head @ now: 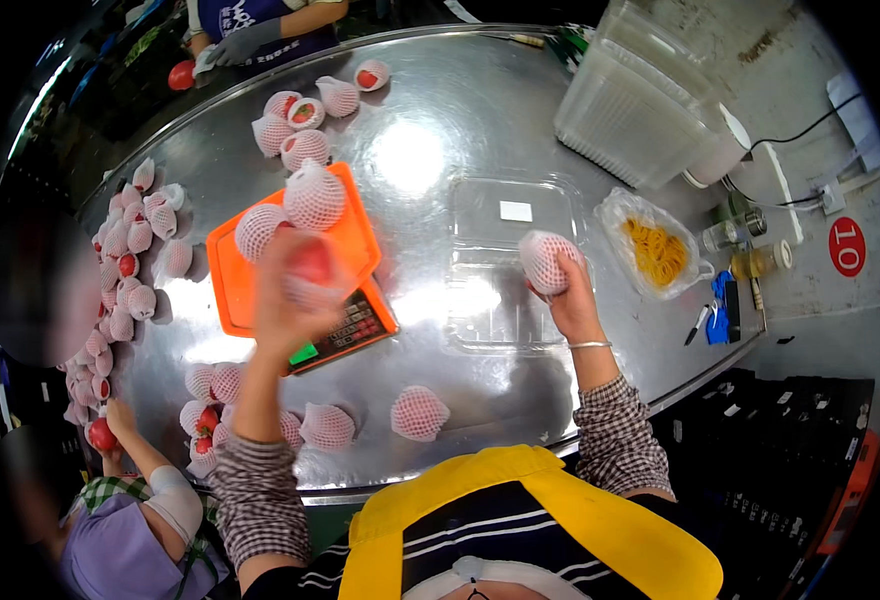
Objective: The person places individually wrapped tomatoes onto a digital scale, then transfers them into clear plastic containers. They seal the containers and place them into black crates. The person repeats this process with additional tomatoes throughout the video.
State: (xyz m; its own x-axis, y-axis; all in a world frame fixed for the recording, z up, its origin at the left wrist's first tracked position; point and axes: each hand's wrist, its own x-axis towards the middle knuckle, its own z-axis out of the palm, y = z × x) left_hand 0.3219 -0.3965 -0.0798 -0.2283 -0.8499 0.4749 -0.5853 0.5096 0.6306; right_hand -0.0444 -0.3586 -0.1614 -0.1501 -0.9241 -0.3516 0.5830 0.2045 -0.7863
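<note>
My left hand (284, 307), blurred by motion, grips a red tomato in a white foam net (316, 266) above the orange pan (233, 300) of a digital scale. Two more netted tomatoes, one whitish-pink (314, 196) and one partly behind my fingers (258, 231), rest on the pan. Part of the scale's keypad (353, 326) shows below it. My right hand (576, 300) holds another netted tomato (548, 262) over the right side of an opened clear plastic clamshell box (485, 322). A small white label (515, 211) is stuck on the box's lid.
Netted tomatoes lie along the left edge (117, 262), at the back (305, 124) and near the front (327, 427) of the steel table (425, 97). Stacked clear boxes (635, 97), a bag of yellow rubber bands (653, 247) and jars stand right. Two co-workers handle tomatoes.
</note>
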